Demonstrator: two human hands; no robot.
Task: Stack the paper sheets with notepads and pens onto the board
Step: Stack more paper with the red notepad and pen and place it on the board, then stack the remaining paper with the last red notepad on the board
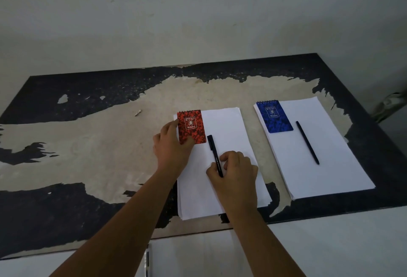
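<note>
Paper sheets (222, 166), white, stacked loosely with edges fanned, lying on a worn board (88, 144) of dark coating peeled to pale patches. Red spiral notepad (191, 127) at the stack's far left corner, held at its left edge and near corner by the left hand (170, 146), thumb curled onto the cover. Black pen (215, 155) just right of that hand, its near end pinched by the right hand (233, 171). Well right of the right hand, a second white stack (319, 155) bearing a blue notepad (274, 116) and a dark pen (307, 142), apart from each other.
</note>
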